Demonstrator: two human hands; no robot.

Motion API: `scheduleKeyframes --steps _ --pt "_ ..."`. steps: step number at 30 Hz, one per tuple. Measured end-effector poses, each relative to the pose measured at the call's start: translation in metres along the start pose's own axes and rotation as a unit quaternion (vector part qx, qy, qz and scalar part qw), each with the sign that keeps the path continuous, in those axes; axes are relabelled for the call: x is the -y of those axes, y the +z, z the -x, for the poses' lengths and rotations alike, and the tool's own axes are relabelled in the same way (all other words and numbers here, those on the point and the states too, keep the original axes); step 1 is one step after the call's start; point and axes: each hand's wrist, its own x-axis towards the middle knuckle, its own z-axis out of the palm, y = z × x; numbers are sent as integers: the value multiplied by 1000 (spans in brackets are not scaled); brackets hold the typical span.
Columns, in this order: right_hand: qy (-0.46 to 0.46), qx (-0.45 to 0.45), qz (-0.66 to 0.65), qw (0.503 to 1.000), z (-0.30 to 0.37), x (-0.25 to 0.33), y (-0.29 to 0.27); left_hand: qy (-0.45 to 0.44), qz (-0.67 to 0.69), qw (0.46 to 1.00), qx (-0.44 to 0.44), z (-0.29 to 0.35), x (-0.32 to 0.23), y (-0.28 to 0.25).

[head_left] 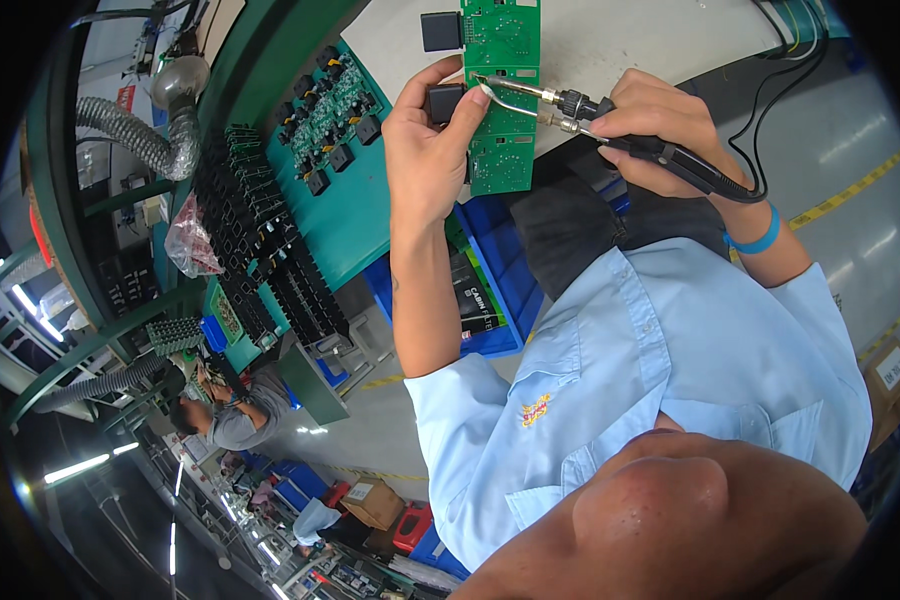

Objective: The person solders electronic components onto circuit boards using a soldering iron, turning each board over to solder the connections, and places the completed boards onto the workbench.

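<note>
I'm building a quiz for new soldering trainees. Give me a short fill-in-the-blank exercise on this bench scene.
1. The left hand steadies a circuit board whose colour is ____.
2. The right hand holds a soldering ____ with its tip at the board.
3. The right wrist wears a band coloured ____.
4. The small block-shaped parts mounted on the board's edge are coloured ____.

Missing words: green; iron; blue; black
</note>
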Motion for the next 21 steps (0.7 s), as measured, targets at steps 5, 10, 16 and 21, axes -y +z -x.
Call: scheduleKeyframes --steps 5,10,16,21 --pt "-1 1 -2 1000 0 0 0 6 -6 1000 -5 0 1 1" --pt "-8 -8 -6 1000 0 -2 -3 2 -8 1000 -7 -1 1 0" --pt "-32 -60 12 998 -7 -4 -17 -1 -20 1000 -17 1 -1 -1" --pt "36 -111 85 990 12 -23 -37 70 -152 985 -43 11 -13 4"
